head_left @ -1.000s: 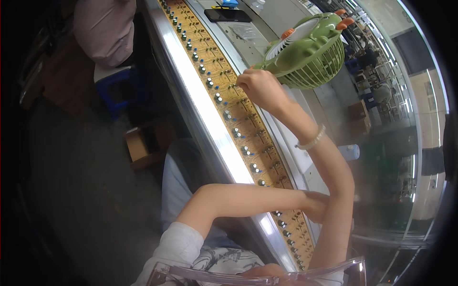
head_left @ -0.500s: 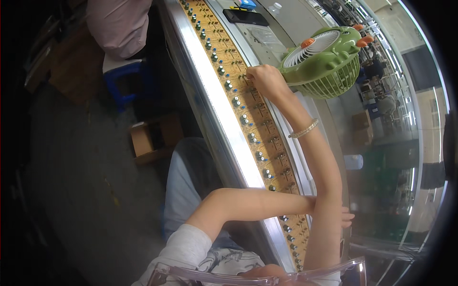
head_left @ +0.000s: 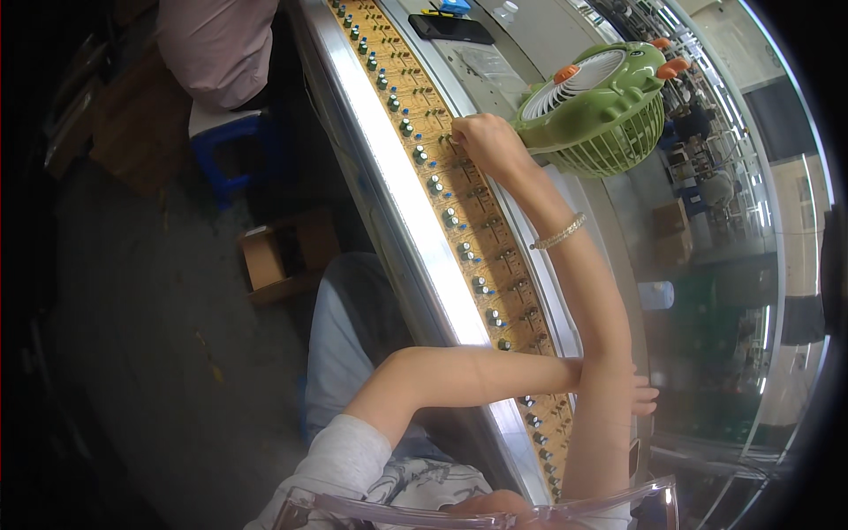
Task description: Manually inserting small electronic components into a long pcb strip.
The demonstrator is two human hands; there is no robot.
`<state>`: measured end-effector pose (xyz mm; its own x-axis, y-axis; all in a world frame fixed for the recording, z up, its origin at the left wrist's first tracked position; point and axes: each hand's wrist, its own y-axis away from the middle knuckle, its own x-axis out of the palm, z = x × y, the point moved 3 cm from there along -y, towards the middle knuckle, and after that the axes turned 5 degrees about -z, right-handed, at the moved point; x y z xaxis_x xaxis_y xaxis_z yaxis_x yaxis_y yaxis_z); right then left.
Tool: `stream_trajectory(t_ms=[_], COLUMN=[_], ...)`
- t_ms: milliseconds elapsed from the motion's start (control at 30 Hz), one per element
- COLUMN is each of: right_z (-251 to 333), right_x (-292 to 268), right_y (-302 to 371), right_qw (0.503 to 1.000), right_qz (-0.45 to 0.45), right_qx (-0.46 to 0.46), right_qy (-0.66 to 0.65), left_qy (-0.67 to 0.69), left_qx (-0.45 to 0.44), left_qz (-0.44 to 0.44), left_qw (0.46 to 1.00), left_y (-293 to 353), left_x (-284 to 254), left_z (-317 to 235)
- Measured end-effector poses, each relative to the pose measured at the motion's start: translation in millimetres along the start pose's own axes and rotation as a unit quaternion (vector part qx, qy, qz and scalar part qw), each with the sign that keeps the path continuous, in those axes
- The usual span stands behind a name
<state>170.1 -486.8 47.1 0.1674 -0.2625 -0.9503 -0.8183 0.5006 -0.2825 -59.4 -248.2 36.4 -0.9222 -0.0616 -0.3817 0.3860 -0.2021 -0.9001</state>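
My right hand [head_left: 488, 144], with a beaded bracelet on its wrist, reaches far along a long tan circuit board strip [head_left: 503, 262]. Its fingers are pinched together over the board's right-hand edge; whatever they hold is hidden. Rows of dark round capacitors and small blue parts stand on the strip, which lies in a shiny metal rail [head_left: 415, 238]. My left arm crosses beneath the right forearm. Past that forearm only some fingers of my left hand [head_left: 645, 395] show, stretched out and slightly apart, at the right side of the bench; the palm is hidden.
A green animal-shaped fan [head_left: 609, 119] stands close to my right hand. Beyond it lie a black phone [head_left: 452, 29] and a clear plastic bag [head_left: 490, 66]. A person in pink [head_left: 216, 49] sits at the far left on a blue stool [head_left: 231, 152]; an open cardboard box [head_left: 265, 265] is on the floor.
The view has shifted slightly. My right hand stays pinched at nearly the same place on the board, and my left fingers have moved very little.
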Motion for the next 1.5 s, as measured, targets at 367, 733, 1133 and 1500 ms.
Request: stream_trajectory(t_ms=[367, 733, 1133, 1500], right_z=[6, 6, 18, 66], right_x=[0, 2, -7, -82], right_y=[6, 12, 22, 115], right_qw=[0.995, 0.989, 0.997, 0.986], right_qz=[-0.015, -0.049, 0.034, -0.004], right_qx=[-0.089, -0.106, 0.001, -0.156], right_qy=[0.050, 0.093, 0.063, -0.052], left_qy=[0.022, 0.068, 0.110, 0.522], left_qx=[-0.003, -0.001, 0.018, -0.279], left_qz=[0.026, 0.080, 0.099, 0.160], left_qw=[0.999, 0.995, 0.989, 0.790], left_y=[3, 0, 9, -6], left_x=[4, -1, 30, -9], left_z=[-2, -4, -15, -25])
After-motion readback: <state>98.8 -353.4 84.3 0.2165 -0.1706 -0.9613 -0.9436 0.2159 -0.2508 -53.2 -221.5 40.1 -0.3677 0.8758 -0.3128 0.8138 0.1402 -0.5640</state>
